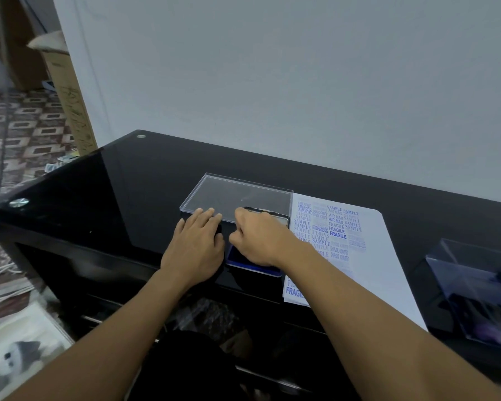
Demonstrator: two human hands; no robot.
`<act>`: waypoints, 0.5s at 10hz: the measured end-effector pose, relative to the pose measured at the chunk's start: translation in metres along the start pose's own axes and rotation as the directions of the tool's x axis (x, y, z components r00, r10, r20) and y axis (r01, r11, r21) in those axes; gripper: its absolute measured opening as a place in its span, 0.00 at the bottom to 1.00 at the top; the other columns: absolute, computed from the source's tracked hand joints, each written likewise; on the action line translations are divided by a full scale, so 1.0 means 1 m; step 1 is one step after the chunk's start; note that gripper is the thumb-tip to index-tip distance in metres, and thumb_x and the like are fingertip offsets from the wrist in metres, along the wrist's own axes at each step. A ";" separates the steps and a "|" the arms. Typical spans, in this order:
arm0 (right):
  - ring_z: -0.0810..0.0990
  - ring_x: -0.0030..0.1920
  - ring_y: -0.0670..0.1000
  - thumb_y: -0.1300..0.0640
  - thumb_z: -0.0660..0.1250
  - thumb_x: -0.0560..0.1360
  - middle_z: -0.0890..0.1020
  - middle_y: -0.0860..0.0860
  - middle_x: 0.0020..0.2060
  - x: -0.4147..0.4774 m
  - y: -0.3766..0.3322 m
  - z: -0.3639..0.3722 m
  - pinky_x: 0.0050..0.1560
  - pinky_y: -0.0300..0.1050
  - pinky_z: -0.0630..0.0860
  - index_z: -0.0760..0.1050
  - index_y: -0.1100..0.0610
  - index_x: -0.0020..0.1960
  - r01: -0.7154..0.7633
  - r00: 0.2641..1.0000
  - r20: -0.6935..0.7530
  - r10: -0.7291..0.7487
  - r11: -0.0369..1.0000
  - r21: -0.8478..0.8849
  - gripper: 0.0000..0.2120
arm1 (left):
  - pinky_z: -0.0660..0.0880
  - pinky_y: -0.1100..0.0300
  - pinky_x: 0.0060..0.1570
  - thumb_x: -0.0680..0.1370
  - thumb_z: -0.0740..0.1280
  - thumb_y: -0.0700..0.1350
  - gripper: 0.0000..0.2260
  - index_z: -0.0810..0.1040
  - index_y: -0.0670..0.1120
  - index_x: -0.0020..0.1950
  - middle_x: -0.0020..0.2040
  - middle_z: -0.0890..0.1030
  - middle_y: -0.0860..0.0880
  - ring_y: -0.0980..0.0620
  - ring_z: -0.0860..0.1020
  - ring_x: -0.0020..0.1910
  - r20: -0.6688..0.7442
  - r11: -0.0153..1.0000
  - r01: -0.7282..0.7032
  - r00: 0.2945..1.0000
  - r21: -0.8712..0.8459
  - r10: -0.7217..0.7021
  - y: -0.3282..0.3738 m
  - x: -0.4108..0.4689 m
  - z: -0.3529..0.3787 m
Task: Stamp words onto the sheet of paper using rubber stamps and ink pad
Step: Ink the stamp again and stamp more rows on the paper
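Now right hand (258, 241) grip curled over ink pad (240, 260), holding unclear; left hand (195, 244) flat, released, beside it

Dim, soft, even indoor light; shadows are faint. The glossy black counter (145, 180) mirrors the pale wall (301, 82) as a grey sheen. Wide-angle distortion bows the counter's edges. Print on the sheet of paper (382, 256) is crisp mid-frame; the clear box (480, 285) at right is smeared.

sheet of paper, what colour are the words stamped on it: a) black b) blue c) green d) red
b: the stamped words on the sheet of paper, FRAGILE and SAMPLE among them, all show in blue ink.
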State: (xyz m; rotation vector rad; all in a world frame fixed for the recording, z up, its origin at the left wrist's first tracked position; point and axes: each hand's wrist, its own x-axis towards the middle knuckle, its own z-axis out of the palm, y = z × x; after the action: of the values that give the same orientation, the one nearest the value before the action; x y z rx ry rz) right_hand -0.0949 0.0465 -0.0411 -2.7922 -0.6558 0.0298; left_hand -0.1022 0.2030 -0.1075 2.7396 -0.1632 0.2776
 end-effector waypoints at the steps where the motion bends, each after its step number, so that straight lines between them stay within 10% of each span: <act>1: 0.72 0.41 0.56 0.52 0.59 0.79 0.72 0.51 0.38 -0.001 0.002 0.003 0.39 0.49 0.67 0.64 0.55 0.46 -0.004 1.000 -0.016 0.004 1.000 0.002 0.07 | 0.50 0.46 0.77 0.84 0.53 0.50 0.23 0.58 0.49 0.79 0.80 0.56 0.50 0.51 0.49 0.80 0.007 1.000 0.003 1.000 0.001 -0.003 0.001 0.000 0.000; 5: 0.71 0.35 0.52 0.53 0.58 0.79 0.70 0.50 0.35 0.004 0.000 -0.001 0.36 0.49 0.66 0.64 0.55 0.46 -0.042 0.999 0.032 0.042 0.999 0.018 0.07 | 0.49 0.47 0.77 0.84 0.53 0.50 0.23 0.59 0.49 0.79 0.80 0.56 0.51 0.51 0.49 0.80 -0.004 1.000 -0.001 1.000 0.001 0.001 0.000 -0.001 0.001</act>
State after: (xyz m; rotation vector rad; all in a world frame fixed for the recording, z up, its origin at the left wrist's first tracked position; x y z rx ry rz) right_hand -0.0915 0.0476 -0.0396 -2.7926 -0.6009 0.0881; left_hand -0.1028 0.2025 -0.1084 2.7394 -0.1641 0.2830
